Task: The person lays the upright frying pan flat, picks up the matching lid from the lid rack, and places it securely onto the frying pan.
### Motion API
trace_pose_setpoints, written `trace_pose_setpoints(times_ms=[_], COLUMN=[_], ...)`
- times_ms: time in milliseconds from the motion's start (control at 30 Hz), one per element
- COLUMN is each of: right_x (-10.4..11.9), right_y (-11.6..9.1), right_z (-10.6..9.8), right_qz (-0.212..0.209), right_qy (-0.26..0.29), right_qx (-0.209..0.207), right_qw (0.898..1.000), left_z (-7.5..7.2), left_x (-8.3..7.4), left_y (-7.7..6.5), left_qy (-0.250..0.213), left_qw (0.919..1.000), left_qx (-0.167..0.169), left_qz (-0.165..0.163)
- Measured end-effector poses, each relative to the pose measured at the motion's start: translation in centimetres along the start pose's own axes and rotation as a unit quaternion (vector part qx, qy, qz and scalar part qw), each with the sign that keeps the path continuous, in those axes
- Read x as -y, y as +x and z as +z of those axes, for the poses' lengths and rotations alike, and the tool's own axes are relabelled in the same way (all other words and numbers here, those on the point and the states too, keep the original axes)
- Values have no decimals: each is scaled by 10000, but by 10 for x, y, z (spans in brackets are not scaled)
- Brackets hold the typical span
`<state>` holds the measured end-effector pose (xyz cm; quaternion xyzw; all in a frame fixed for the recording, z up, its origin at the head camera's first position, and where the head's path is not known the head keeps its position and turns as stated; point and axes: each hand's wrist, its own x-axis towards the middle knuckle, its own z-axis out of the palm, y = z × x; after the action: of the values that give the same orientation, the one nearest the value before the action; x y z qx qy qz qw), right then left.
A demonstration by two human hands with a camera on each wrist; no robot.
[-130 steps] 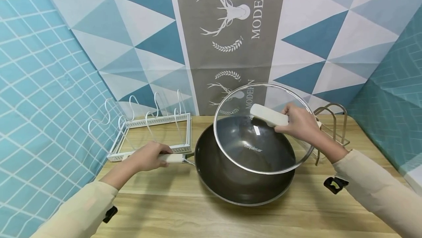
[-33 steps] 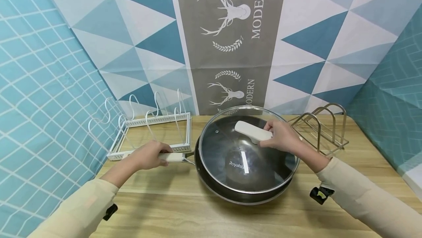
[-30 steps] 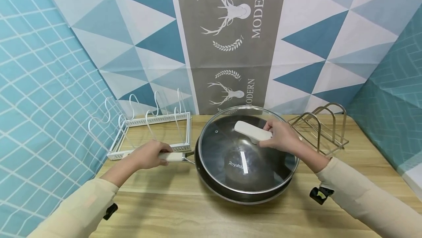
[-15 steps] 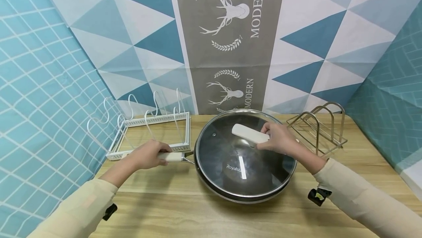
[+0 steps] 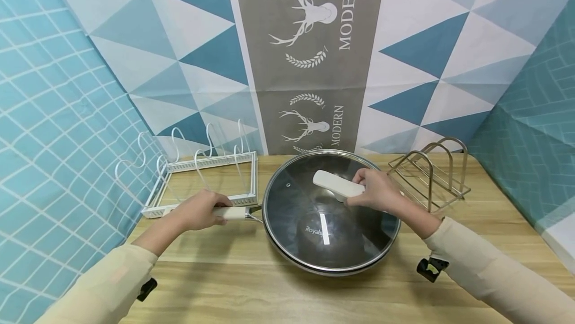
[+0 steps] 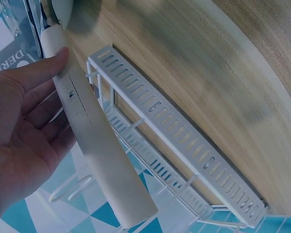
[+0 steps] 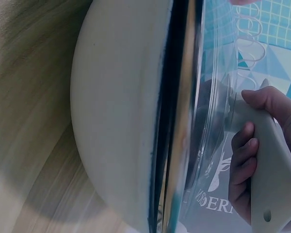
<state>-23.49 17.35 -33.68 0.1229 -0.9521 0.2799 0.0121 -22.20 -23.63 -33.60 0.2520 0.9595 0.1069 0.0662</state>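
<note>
A dark wok with a cream outer side stands on the wooden table, mid-view. My left hand grips its cream handle from the left; in the left wrist view the thumb lies along one side and the fingers curl beneath. A clear glass lid with a metal rim and "Royalstar" lettering lies over the wok's mouth. Its rim runs close along the wok's rim, with a thin dark line between them in the right wrist view. My right hand holds the lid's long cream handle between thumb and fingers.
A white wire rack with several hoops stands behind and left of the wok, close to my left hand. To the right is a bronze wire rack, near the right wrist. Patterned wall coverings enclose the back and both sides.
My right hand has lowered the lid from a tilted, raised position until it lies nearly level over the wok. The gap at the front has narrowed. My left hand stays on the wok handle.
</note>
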Motion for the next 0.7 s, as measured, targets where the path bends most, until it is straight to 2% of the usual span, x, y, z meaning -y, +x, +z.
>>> trace_pose_setpoints(times_ms=[267,700], right_x=[0,0], right_y=[-2,-3], right_z=[1,5], right_qz=[-54,-36], right_qy=[223,498], right_qx=[-32,137], right_qw=[9997,9987], left_z=[-1,0], left_x=[-1,-1], left_y=[-1,-1], left_qy=[1,63], left_qw=[10000,10000], left_qx=[-11,-29], left_qz=[51,53])
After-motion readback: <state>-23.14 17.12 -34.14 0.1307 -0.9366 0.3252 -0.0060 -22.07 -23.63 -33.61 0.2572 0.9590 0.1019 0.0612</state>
